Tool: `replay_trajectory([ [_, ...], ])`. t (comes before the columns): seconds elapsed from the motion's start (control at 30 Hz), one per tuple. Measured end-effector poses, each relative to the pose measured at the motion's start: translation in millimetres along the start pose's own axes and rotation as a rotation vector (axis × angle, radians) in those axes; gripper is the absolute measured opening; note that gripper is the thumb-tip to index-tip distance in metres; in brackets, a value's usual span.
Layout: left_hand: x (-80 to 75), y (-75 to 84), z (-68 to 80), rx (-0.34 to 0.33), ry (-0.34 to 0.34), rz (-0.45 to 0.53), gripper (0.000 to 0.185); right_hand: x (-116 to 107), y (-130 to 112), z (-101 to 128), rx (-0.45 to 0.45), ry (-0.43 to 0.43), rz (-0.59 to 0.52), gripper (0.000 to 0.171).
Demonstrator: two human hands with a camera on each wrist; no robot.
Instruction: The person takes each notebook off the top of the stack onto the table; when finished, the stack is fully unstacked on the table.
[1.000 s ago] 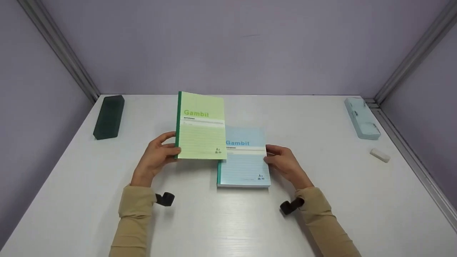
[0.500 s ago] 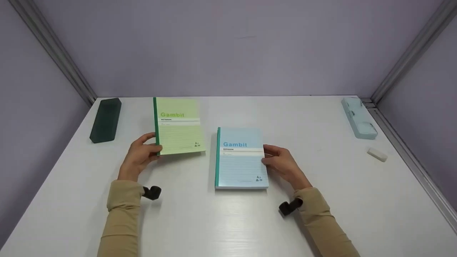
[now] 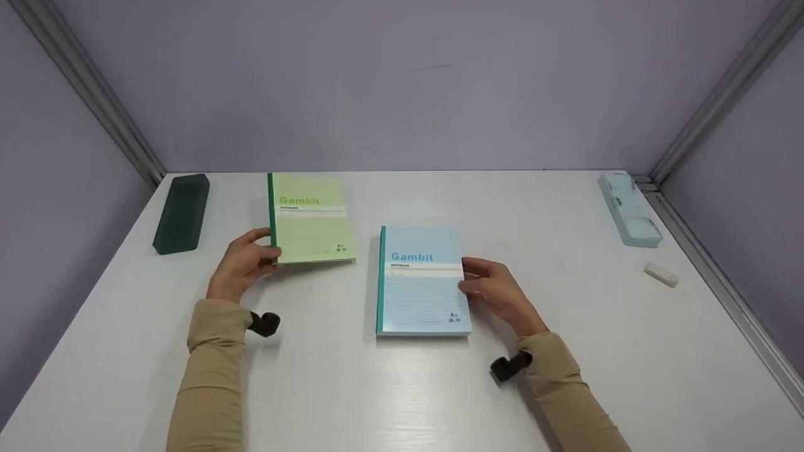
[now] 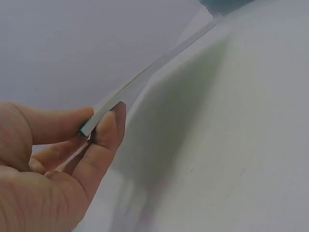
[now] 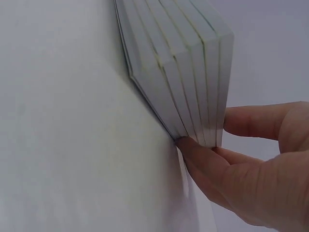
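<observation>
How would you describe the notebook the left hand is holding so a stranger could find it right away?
On the white table, look left of centre, between the dark green case and the blue Gambit stack. The left hand pinches a single thin notebook there. It alone has a pale green cover with a dark green spine.

Two notebooks lie on the table [image 3: 402, 389]: one [image 3: 311, 218] far left, seemingly lifted at its near edge, another [image 3: 422, 280] right, nearer.

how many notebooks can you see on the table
2 covers show: a green paper notebook pinched by the left hand, and a blue paper notebook topping a stack of several at the right hand.
</observation>
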State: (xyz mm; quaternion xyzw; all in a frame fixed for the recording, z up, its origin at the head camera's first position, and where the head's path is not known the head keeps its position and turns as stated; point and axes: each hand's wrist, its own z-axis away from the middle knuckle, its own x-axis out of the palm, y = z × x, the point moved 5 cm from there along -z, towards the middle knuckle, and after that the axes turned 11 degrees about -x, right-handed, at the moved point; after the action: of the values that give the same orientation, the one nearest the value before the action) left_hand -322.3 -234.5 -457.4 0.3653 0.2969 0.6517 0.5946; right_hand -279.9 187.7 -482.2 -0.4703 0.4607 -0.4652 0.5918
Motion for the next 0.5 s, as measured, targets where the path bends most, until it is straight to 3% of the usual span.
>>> replay_trajectory([
  [0.27,-4.4,7.4,-9.9,-0.028,-0.024,-0.047,0.066,0,1,0,-0.015,0.006,0.007,0.061],
  [0.5,-12.7,13.2,-18.2,-0.046,0.025,-0.158,0.066,0,1,0,-0.016,0.006,-0.006,0.060],
])
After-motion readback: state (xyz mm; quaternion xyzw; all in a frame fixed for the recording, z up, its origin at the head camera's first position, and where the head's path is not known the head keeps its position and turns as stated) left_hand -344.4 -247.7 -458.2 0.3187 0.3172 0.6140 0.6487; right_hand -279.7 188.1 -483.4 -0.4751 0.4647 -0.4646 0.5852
